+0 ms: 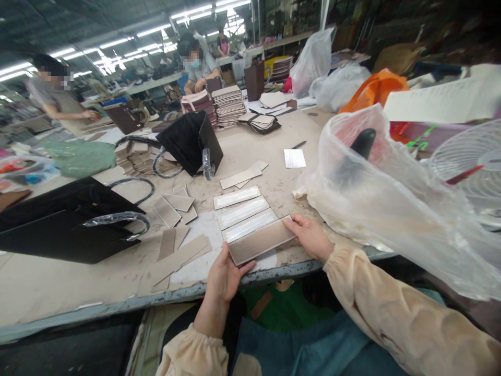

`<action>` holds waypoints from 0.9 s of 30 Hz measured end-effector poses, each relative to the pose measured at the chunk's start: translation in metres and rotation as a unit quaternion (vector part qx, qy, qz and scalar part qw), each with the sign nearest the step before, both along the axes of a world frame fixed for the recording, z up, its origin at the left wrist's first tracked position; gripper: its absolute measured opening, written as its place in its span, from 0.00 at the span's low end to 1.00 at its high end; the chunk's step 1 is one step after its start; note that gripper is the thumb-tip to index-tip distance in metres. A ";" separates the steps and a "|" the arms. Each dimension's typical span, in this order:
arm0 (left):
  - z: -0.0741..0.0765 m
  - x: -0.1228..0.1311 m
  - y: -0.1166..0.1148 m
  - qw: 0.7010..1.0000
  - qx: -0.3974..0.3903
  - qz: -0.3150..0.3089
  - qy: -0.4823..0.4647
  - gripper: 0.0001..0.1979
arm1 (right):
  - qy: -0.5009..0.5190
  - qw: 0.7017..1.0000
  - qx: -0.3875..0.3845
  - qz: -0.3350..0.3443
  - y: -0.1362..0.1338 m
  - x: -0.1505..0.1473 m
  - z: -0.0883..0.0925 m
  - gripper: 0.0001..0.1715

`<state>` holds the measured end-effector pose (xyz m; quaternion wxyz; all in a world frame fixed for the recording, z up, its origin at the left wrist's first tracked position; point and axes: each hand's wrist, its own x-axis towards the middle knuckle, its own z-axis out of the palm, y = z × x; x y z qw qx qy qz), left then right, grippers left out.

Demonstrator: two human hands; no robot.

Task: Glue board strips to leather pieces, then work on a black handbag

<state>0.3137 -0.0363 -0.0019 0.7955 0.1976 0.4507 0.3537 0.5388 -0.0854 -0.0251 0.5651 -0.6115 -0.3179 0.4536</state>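
Near the table's front edge, a flat beige rectangular panel (263,241) with a dark border is held at both ends. My left hand (228,271) grips its left end, the thumb on the near face and the fingers beneath. At the right end, my right hand (307,235) pinches the upper corner. Just beyond lie several similar strips with whitish, shiny faces, among them a white-faced strip (246,211). Left of these, long beige strips (180,261) overlap on white paper, with smaller beige pieces (172,206) scattered behind them.
Black handbags (66,219) with wrapped handles stand at left and mid-table. A large clear plastic bag (344,193) and a white fan (473,162) occupy the right. Stacked panels (228,107) stand farther back, by a co-worker (198,65). A paper slip (295,158) and pen lie mid-table.
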 end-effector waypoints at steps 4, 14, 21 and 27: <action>0.004 0.001 0.003 1.000 -0.005 0.027 -0.002 0.10 | 0.000 1.000 -0.001 0.013 -0.001 -0.002 0.001 0.15; 0.001 0.002 0.003 0.998 -0.021 0.057 -0.011 0.05 | 0.127 0.992 0.011 0.001 -0.002 -0.012 0.018 0.16; 0.003 0.003 0.003 0.997 -0.027 0.066 0.004 0.05 | 0.131 0.991 0.004 -0.012 -0.001 -0.016 0.019 0.17; 0.001 0.005 0.001 0.997 -0.004 0.080 0.016 0.06 | 0.145 0.989 0.021 -0.018 0.000 -0.016 0.020 0.15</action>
